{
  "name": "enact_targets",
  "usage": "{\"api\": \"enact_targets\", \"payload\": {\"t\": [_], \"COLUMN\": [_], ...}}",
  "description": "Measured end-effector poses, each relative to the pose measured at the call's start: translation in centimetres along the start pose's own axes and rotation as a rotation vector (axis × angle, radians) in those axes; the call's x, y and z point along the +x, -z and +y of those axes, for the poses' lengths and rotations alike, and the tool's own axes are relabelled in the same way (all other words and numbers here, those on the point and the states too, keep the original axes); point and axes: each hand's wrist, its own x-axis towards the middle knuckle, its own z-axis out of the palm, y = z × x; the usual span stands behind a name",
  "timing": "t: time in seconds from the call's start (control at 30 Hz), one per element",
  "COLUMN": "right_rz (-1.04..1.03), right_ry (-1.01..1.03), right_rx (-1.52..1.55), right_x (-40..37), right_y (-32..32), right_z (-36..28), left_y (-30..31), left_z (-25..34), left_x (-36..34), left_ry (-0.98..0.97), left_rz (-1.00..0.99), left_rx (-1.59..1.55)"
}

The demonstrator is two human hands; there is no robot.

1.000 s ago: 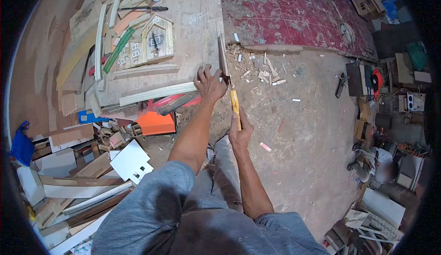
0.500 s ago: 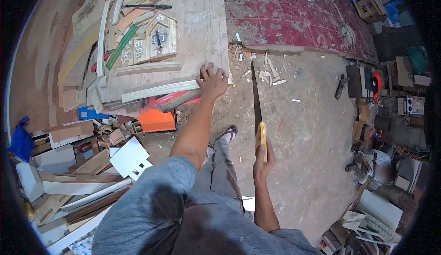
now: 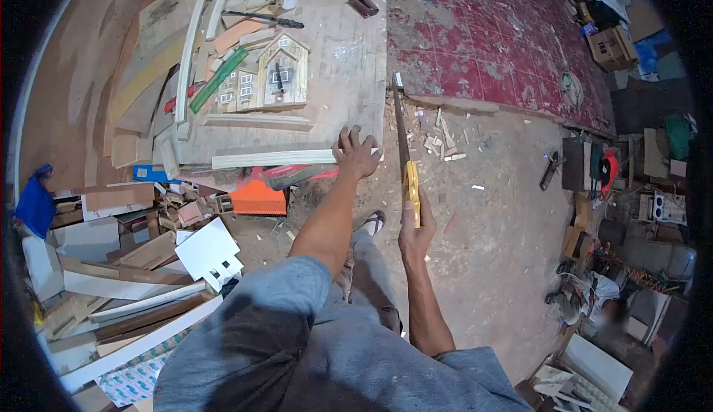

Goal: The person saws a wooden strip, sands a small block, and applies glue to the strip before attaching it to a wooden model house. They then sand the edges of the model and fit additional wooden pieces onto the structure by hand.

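On the floor [image 3: 497,278] side of the bench [image 3: 345,78], a wood strip [image 3: 275,159] is lying along the nr edge; a saw [image 3: 405,148] is hanging just off its R end.
L hand [image 3: 359,158] is pressing the strip, unclenched, fingers spread; R hand [image 3: 416,237] is grasping the yellow handle [image 3: 414,189]. Good handling, imo, means pinning the strip flat, fingers clear of the blade, R wrist in line w/ it. Vs ½ sec ago, the saw's sitting closer to the bench; L hand's still pressing the same spot.
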Motion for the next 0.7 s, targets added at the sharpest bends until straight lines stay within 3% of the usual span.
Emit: {"api": "enact_targets", "payload": {"t": [0.17, 0.2, 0.27, 0.37, 0.4, 0.43, 0.47, 0.5, 0.57, 0.6, 0.63, 0.7], "right_rz": [0.015, 0.013, -0.043, -0.169, -0.191, -0.313, -0.433, -0.455, -0.436, -0.456, -0.472, -0.517], "right_ry": [0.018, 0.018, 0.036, 0.224, 0.257, 0.323, 0.391, 0.431, 0.752, 0.817, 0.853, 0.98], "right_rx": [-0.076, -0.117, -0.202, -0.323, -0.309, -0.49, -0.675, -0.663, -0.796, -0.876, -0.861, -0.91], "right_x": [0.7, 1.0, 2.3, 5.1, 6.5, 8.2, 9.8, 11.4, 14.8, 16.0, 17.1, 19.3], "right_y": [-0.5, -0.3, -0.2, -1.3, -2.1, -3.0, -3.9, -5.3, -9.3, -11.0, -12.6, -15.4], "right_z": [-2.4, -2.6, -4.1, -4.8, -5.1, -5.4, -5.4, -4.8, -2.9, -2.7, -1.9, -0.9], "left_y": [0.3, -0.7, -1.7, -1.6, -4.0, -5.0, -4.7, -4.2, -2.2, 0.0, 1.7, -3.2], "left_z": [0.1, -0.4, -0.8, -0.6, -1.8, -2.4, -1.9, -1.0, 0.0, 0.5, 0.7, -0.1], "left_x": [-0.4, -0.2, -0.2, -0.7, 0.0, 0.6, 0.6, 0.9, 0.8, -0.3, -1.2, -0.1], "left_ry": [0.005, -0.042, -0.031, 0.019, -0.07, -0.164, -0.139, -0.091, 0.029, 0.095, 0.043, 0.044], "left_rz": [-0.017, 0.104, 0.158, 0.16, 0.369, 0.579, 0.612, 0.432, 0.052, 0.045, 0.019, 0.319], "left_rx": [0.007, 0.02, 0.013, -0.023, -0.054, -0.075, -0.069, 0.072, 0.325, 0.079, 0.031, 0.053]}}
